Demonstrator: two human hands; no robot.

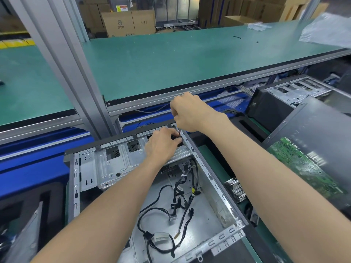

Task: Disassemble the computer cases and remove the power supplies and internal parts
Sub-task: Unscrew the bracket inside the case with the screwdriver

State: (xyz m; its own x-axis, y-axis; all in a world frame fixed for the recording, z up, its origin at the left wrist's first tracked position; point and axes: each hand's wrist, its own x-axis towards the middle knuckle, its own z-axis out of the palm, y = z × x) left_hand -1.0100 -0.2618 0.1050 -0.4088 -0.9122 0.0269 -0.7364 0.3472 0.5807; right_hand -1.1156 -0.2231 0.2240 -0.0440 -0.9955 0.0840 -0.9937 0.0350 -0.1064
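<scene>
An open grey computer case [214, 184] lies flat in front of me, its floor strewn with loose black cables [176, 198]. My left hand [161, 144] rests on the metal drive cage [114, 166] at the case's far right corner, fingers curled around a thin red and black wire [179, 133]. My right hand [187, 112] hovers just above that corner and pinches the upper end of the same wire. What the wire's lower end joins is hidden by my left hand.
A green circuit board [303, 168] lies on a dark side panel [322, 130] at right. A heatsink [235, 188] sits beside the case. A second case [284, 95] stands at far right. A green shelf [171, 63] overhangs the work area, bearing a plastic bag [328, 31].
</scene>
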